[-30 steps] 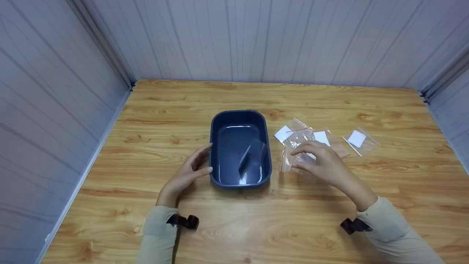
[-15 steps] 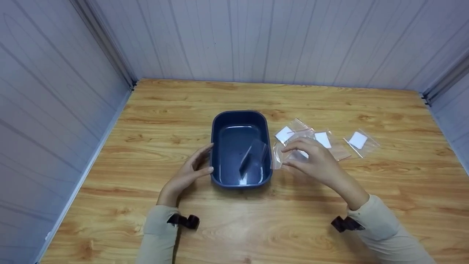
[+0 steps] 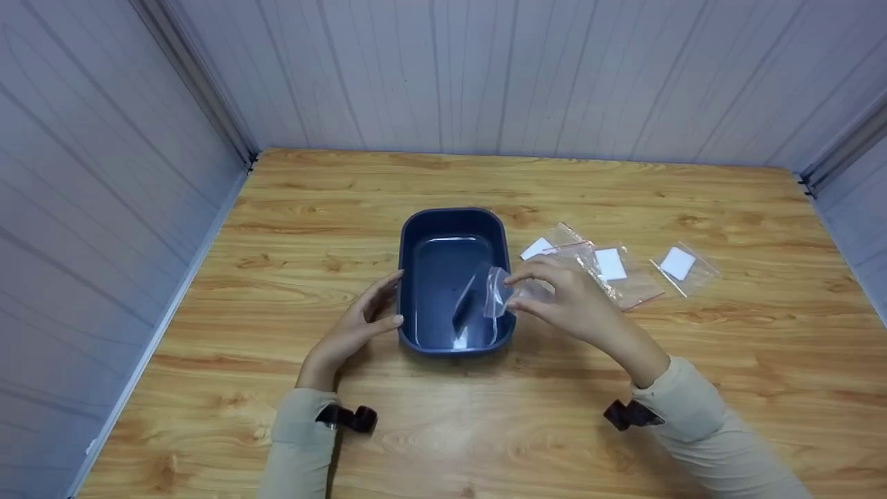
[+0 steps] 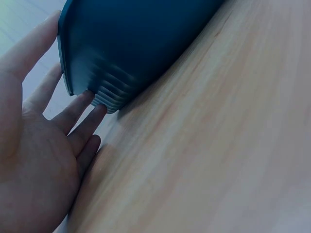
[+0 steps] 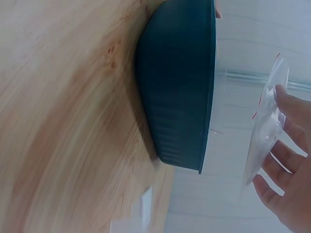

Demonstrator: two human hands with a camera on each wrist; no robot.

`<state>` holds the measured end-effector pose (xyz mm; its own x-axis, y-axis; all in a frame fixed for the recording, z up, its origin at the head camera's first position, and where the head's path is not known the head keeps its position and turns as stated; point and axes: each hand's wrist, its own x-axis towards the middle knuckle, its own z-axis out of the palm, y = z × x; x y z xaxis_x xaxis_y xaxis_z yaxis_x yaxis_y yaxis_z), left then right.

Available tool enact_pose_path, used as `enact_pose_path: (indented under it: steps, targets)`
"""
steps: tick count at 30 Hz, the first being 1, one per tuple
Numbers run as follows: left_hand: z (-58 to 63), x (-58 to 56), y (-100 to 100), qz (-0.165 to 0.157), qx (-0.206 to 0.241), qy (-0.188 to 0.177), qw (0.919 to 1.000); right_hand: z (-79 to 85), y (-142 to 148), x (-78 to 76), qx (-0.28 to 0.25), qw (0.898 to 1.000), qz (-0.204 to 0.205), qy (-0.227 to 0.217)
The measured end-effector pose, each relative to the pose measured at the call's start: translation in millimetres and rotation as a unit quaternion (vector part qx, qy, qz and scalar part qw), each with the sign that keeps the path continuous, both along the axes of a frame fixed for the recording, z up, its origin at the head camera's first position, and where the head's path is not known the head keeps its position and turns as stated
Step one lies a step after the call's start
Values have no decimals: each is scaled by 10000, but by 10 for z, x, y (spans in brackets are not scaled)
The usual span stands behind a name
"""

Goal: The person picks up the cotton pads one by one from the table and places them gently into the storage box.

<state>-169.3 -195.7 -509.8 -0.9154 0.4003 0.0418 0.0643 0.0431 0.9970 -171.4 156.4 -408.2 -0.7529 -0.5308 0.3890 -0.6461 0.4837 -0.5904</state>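
Observation:
A dark blue rectangular plastic bin [image 3: 440, 274] stands on the wooden table, and a clear bag [image 3: 466, 305] leans inside its right half. With fingers nearly straight, my left hand [image 3: 353, 329] touches the bin's left side; in the left wrist view the fingertips meet the rim and ribbed wall. My right hand [image 3: 565, 298] pinches a clear zip bag [image 5: 266, 128] between thumb and fingers. It holds this bag above the bin's right rim, apart from the wall in the right wrist view. What the held bag contains is hard to make out.
Right of the bin lie clear zip bags with white squares: one bag [image 3: 538, 248] partly behind my right hand, another bag [image 3: 610, 265] beside it, and a separate bag [image 3: 678, 263] farther right. Pale panel walls [image 3: 471, 76] enclose the table's back and sides.
My right hand has carried the zip bag leftward from above the other bags to over the bin's right rim. My left hand has stayed at the bin's side.

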Motion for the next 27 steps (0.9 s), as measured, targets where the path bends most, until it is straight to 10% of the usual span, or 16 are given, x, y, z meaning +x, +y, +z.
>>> enact_pose_path:
  steps: [27]
  targets:
    - [-14, -8, -2, 1, -6, -4, 10000, -48, -566, -95, 75, 9985, 530, 73]
